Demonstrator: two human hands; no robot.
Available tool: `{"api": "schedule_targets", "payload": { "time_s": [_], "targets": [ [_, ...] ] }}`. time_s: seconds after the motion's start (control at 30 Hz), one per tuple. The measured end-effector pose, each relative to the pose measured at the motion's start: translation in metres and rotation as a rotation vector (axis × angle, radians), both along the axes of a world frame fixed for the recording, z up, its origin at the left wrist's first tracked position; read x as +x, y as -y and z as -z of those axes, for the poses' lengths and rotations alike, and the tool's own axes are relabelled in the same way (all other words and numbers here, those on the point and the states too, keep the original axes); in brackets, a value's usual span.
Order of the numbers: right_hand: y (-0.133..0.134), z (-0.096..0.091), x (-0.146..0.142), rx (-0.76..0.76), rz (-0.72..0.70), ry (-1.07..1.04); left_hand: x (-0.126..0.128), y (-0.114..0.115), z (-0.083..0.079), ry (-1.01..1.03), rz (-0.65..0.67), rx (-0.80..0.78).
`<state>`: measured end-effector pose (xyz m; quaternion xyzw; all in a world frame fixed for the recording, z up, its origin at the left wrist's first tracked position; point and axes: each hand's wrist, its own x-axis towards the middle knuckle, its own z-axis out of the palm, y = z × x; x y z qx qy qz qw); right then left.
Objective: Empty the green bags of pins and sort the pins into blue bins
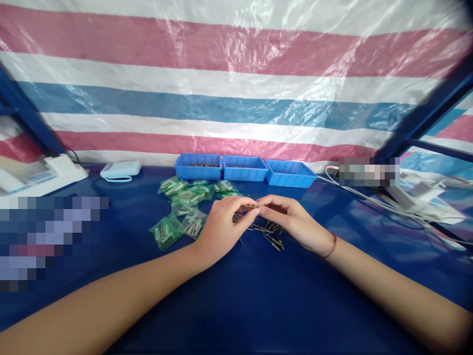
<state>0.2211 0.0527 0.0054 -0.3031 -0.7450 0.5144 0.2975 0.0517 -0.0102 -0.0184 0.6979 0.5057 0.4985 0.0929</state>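
My left hand [221, 228] and my right hand [295, 222] meet fingertip to fingertip over a loose heap of small brass-coloured pins [269, 235] on the dark blue table [258, 301]. Both hands are pinched closed around something small at the point where they touch; I cannot make out what it is. A red string circles my right wrist. To the left of my left hand lies a pile of small green plastic bags [185, 207] with metal parts inside.
Three blue plastic bins [244, 170] stand in a row at the table's back edge. A white device [120, 171] and a white machine [48, 172] sit at the back left. White cables [388, 204] run along the right. A striped tarpaulin hangs behind.
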Motion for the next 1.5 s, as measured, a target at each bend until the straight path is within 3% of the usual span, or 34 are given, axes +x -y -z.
{"api": "schedule_targets", "payload": {
  "time_s": [0.53,0.97,1.03,1.13,1.3,1.4,1.5],
  "targets": [
    [0.011,0.003,-0.002,-0.188,0.065,-0.302,0.001,-0.001,0.000,0.065,0.014,-0.018],
    [0.009,0.005,-0.002,-0.068,0.088,-0.287,0.003,0.001,-0.003,-0.014,0.008,-0.038],
    [0.008,-0.001,-0.003,0.005,0.106,-0.244,0.003,0.000,-0.001,-0.027,-0.006,-0.036],
    [-0.009,-0.015,-0.007,0.229,0.211,-0.188,0.003,0.000,0.002,-0.076,-0.062,-0.031],
    [-0.075,-0.035,-0.031,0.686,0.427,-0.084,0.003,0.005,0.001,-0.319,-0.010,-0.027],
    [-0.103,-0.037,-0.045,0.771,0.459,0.079,0.003,0.008,-0.001,-0.430,0.026,-0.008],
    [-0.093,-0.028,-0.045,0.785,0.384,0.189,0.002,0.009,-0.001,-0.432,0.005,-0.001]
  ]
}}
